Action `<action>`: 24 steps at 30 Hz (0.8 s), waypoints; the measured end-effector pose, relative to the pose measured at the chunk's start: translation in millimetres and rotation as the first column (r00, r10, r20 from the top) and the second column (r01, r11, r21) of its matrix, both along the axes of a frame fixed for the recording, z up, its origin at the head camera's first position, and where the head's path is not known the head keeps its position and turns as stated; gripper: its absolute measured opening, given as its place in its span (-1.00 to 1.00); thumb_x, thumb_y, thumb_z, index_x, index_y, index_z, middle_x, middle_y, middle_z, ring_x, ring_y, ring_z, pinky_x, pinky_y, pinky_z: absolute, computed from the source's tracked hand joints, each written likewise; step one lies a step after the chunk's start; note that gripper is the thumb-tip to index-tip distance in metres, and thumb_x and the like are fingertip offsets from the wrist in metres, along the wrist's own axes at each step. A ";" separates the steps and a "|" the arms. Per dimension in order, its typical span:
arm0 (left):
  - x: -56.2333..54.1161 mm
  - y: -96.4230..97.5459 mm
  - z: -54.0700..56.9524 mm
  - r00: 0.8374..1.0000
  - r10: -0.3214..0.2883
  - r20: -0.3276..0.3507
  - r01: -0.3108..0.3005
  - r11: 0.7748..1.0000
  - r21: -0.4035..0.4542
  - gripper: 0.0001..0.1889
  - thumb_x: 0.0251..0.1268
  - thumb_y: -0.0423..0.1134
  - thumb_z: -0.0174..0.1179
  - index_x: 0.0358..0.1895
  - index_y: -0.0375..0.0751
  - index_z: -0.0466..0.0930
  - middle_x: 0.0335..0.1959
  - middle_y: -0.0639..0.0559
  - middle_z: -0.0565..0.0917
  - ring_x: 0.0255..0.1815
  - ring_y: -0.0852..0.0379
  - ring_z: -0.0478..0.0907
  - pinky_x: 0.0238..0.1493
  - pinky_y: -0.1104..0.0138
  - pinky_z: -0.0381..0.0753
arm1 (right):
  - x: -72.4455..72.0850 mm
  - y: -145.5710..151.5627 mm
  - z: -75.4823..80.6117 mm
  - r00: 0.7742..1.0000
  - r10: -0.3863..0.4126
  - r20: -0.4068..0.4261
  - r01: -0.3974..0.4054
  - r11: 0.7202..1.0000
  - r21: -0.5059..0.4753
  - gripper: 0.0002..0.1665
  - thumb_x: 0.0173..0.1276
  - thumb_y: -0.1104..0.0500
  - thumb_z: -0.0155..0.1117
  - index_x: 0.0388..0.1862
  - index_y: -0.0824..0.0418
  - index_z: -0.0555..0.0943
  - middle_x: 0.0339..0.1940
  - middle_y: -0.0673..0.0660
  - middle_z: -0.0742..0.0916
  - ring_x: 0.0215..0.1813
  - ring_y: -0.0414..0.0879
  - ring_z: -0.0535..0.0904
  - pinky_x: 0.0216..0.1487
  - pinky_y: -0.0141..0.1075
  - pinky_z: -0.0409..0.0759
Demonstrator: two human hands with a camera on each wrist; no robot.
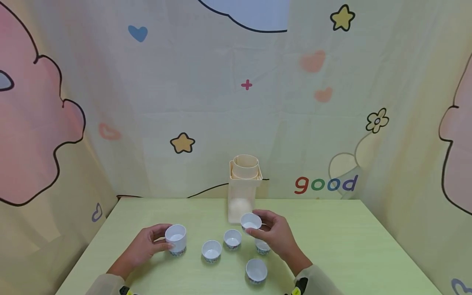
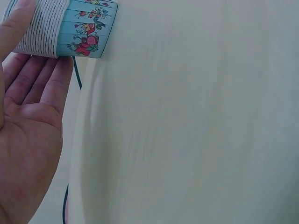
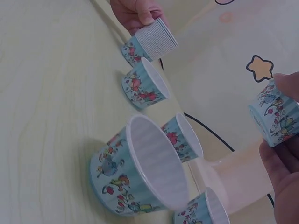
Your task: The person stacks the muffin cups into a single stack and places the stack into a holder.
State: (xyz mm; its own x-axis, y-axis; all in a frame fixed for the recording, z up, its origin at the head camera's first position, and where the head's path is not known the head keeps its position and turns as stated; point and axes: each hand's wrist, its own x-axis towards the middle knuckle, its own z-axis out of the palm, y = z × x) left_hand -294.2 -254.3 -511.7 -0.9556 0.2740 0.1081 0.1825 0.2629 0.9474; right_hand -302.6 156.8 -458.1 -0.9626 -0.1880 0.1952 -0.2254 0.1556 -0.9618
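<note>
My left hand (image 1: 147, 248) grips a nested stack of paper cups (image 1: 176, 238) at the table's left side, thumb on one side and fingers on the other. In the left wrist view the stacked rims (image 2: 39, 28) show as white ridges above a blue floral cup. My right hand (image 1: 278, 235) pinches a single paper cup (image 1: 250, 220) by its side, raised above the table. Separate cups stand upright between and in front of the hands: one at left (image 1: 212, 250), one further back (image 1: 232, 239), one nearest the front (image 1: 256, 270), and one partly hidden under the right hand (image 1: 262, 247).
A cream plastic holder (image 1: 241, 200) with a round open top stands behind the cups, near the back of the pale green table (image 1: 332, 246). A printed cloth backdrop (image 1: 206, 82) surrounds the table at the back and sides.
</note>
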 end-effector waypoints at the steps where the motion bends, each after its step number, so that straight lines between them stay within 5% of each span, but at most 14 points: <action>1: -0.3 -0.1 -0.2 1.000 -0.002 -0.001 0.002 1.000 0.001 -0.29 0.18 -0.24 0.50 0.35 -0.48 0.43 0.28 -0.40 0.58 0.29 -0.21 0.58 0.17 0.36 0.71 | 0.4 -3.1 -0.6 1.000 0.009 -0.002 -0.009 1.000 -0.007 -0.28 0.09 0.20 0.67 0.25 0.30 0.62 0.13 0.26 0.76 0.02 -0.05 0.73 0.05 -0.37 0.75; 8: 0.2 -0.3 1.2 1.000 0.003 0.002 -0.003 1.000 0.004 -0.28 0.17 -0.24 0.50 0.35 -0.49 0.43 0.28 -0.40 0.57 0.28 -0.20 0.58 0.16 0.36 0.71 | 3.1 -27.1 -5.9 0.997 0.072 -0.011 -0.073 0.996 -0.042 -0.29 0.11 0.25 0.65 0.26 0.34 0.61 0.10 0.30 0.75 0.01 -0.15 0.70 0.06 -0.43 0.73; 24: 2.3 1.1 2.9 1.000 0.006 0.011 -0.006 1.000 0.001 -0.29 0.18 -0.25 0.49 0.36 -0.46 0.44 0.29 -0.38 0.57 0.30 -0.21 0.57 0.19 0.33 0.70 | 6.3 -72.8 -8.7 0.989 0.146 -0.016 -0.147 0.988 -0.056 -0.33 0.14 0.27 0.62 0.24 0.38 0.61 0.13 0.35 0.74 0.03 0.02 0.74 0.07 -0.40 0.74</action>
